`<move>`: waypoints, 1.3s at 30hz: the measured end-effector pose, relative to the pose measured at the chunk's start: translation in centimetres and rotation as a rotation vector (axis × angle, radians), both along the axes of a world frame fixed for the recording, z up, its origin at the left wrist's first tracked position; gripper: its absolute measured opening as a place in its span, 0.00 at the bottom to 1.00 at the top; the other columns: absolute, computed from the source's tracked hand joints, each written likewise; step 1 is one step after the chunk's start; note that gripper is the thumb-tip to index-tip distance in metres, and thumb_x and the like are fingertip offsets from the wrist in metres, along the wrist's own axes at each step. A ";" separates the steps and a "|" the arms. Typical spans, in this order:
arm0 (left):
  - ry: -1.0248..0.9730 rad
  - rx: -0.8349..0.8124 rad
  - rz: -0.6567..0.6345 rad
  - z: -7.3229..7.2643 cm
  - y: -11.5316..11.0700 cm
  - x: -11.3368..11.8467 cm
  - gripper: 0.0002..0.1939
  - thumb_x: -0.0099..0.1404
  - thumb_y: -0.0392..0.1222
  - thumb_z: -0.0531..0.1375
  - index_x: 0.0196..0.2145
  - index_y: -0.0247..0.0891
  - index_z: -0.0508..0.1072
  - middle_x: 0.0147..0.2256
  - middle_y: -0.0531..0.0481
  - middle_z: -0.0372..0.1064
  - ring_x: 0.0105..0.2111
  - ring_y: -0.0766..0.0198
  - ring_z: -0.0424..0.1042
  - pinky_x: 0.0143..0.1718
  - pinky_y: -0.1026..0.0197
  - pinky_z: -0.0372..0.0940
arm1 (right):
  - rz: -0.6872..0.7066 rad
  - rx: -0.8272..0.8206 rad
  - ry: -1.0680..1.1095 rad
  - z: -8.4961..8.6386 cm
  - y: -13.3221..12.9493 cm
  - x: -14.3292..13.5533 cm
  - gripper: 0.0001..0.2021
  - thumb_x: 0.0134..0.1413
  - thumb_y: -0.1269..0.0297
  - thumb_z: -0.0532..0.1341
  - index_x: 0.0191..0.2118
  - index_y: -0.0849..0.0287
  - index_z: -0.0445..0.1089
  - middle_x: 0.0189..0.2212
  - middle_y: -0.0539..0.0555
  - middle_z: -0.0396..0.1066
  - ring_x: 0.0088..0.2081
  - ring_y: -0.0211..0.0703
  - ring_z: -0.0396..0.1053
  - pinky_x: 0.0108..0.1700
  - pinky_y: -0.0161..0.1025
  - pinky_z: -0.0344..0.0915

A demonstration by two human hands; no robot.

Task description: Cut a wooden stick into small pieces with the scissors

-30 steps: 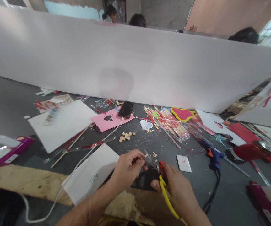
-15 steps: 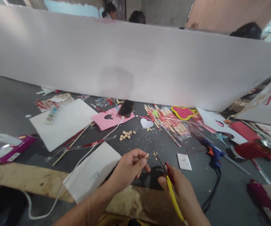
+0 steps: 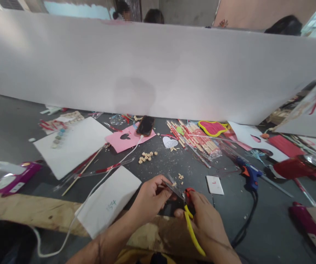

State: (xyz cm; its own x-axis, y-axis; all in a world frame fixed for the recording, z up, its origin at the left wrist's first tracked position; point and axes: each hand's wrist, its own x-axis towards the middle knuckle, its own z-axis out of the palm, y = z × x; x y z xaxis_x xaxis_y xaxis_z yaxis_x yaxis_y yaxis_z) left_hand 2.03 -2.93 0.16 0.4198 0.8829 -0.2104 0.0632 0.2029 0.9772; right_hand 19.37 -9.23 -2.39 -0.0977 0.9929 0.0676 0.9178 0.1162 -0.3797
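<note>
My right hand (image 3: 201,211) is wrapped round a pair of scissors (image 3: 188,216) with yellow handles and a red part near the pivot. Their blades are spread and reach to the fingertips of my left hand (image 3: 155,192), which are closed in a pinch. A small pale wooden stick piece (image 3: 174,184) shows between the blades, by those fingertips. Several short cut wooden bits (image 3: 180,176) lie just beyond the blades. Farther off is a small heap of pale wooden pieces (image 3: 147,157).
A white sheet (image 3: 108,201) lies by my left forearm, crossed by a white cable (image 3: 92,190). A phone (image 3: 145,125) rests on pink card (image 3: 116,141). Bundled sticks (image 3: 193,137), a blue glue gun (image 3: 249,174) and a white tile (image 3: 215,185) are to the right. A white board (image 3: 158,69) stands behind.
The scissors have swung left, and their blades have opened around the wooden piece at my left fingertips. My left hand has stayed nearly in place.
</note>
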 end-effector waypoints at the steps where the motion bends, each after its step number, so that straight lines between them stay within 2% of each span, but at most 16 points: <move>1: 0.016 0.012 0.008 0.0 0.0 0.0 0.02 0.59 0.36 0.54 0.30 0.36 0.65 0.23 0.54 0.69 0.17 0.74 0.58 0.17 0.72 0.53 | 0.001 0.007 0.000 0.0 0.0 0.0 0.14 0.49 0.61 0.56 0.43 0.60 0.60 0.36 0.58 0.69 0.38 0.48 0.69 0.37 0.42 0.65; 8: 0.025 0.075 0.023 -0.1 -0.1 -0.1 0.01 0.58 0.35 0.55 0.29 0.36 0.66 0.25 0.54 0.68 0.18 0.74 0.59 0.19 0.71 0.53 | 0.015 0.012 0.034 -0.2 -0.1 -0.1 0.14 0.50 0.61 0.55 0.43 0.60 0.60 0.36 0.58 0.69 0.36 0.47 0.69 0.36 0.41 0.65; 14: 0.027 0.084 0.019 0.0 -0.1 -0.1 0.03 0.58 0.37 0.55 0.28 0.36 0.66 0.23 0.54 0.68 0.21 0.71 0.64 0.22 0.70 0.57 | 0.028 -0.026 0.078 -0.5 -0.1 -0.2 0.14 0.51 0.61 0.54 0.44 0.59 0.60 0.35 0.56 0.69 0.36 0.46 0.68 0.36 0.40 0.65; 20: 0.195 0.270 0.073 0.0 -0.3 -0.3 0.05 0.57 0.33 0.54 0.30 0.37 0.69 0.25 0.53 0.71 0.26 0.66 0.69 0.27 0.68 0.61 | -0.029 -0.006 0.024 0.1 -0.2 -0.5 0.15 0.49 0.63 0.57 0.43 0.60 0.61 0.37 0.58 0.69 0.38 0.48 0.67 0.38 0.42 0.64; 25: 0.331 0.400 0.077 -0.3 -0.5 -0.2 0.08 0.57 0.32 0.52 0.29 0.38 0.71 0.27 0.52 0.73 0.28 0.64 0.71 0.28 0.67 0.61 | 0.001 0.028 -0.023 0.1 0.0 -0.9 0.16 0.49 0.62 0.56 0.44 0.63 0.61 0.36 0.60 0.70 0.37 0.50 0.68 0.37 0.42 0.64; 31: 0.407 0.450 0.076 0.1 -0.7 -0.2 0.09 0.60 0.34 0.51 0.29 0.38 0.70 0.28 0.51 0.73 0.28 0.64 0.72 0.29 0.67 0.61 | -0.010 -0.046 -0.028 -0.4 0.7 -1.0 0.15 0.56 0.55 0.51 0.39 0.61 0.64 0.26 0.56 0.71 0.26 0.46 0.69 0.26 0.37 0.58; 36: 0.467 0.472 0.082 0.2 -0.6 -0.1 0.08 0.61 0.36 0.51 0.29 0.39 0.70 0.25 0.52 0.72 0.25 0.64 0.70 0.26 0.67 0.58 | 0.012 -0.097 0.005 0.5 1.3 -0.9 0.16 0.58 0.54 0.47 0.38 0.60 0.65 0.23 0.54 0.72 0.25 0.45 0.71 0.25 0.34 0.55; 39: 0.503 0.538 0.102 0.0 -0.4 -0.1 0.08 0.61 0.37 0.51 0.28 0.40 0.69 0.22 0.53 0.69 0.21 0.66 0.67 0.23 0.67 0.55 | 0.031 -0.137 0.035 1.2 1.6 -1.0 0.15 0.57 0.54 0.48 0.34 0.58 0.66 0.20 0.52 0.71 0.22 0.43 0.70 0.23 0.32 0.52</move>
